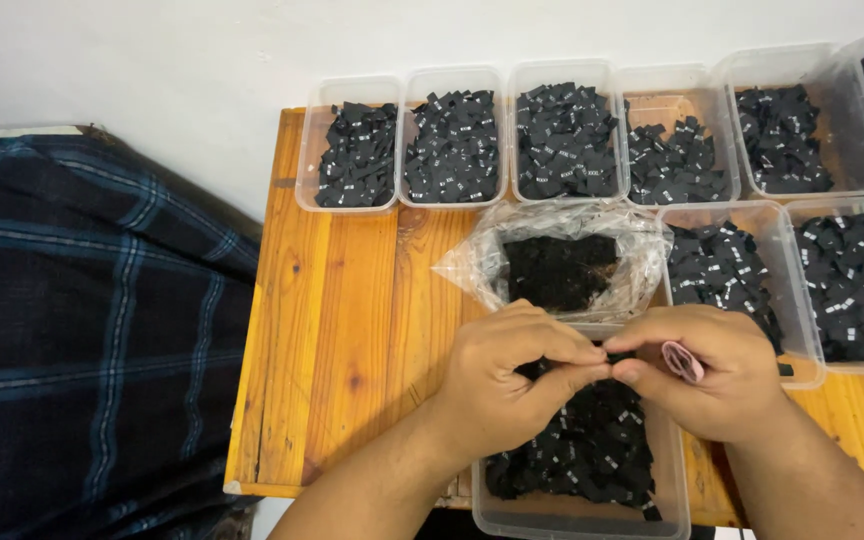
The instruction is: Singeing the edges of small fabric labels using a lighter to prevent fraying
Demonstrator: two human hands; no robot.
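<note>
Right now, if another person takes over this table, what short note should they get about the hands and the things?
Left hand and right hand meet fingertip to fingertip, pinching a small black label over the near tub of labels. The right hand also holds a pink band. An open plastic bag of labels lies behind. The far tubs already hold labels; the near tub and bag are not emptied.

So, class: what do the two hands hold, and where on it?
Both hands pinch a small black fabric label between fingertips; exact spot unclear. Right hand also tucks a pink roll.
</note>
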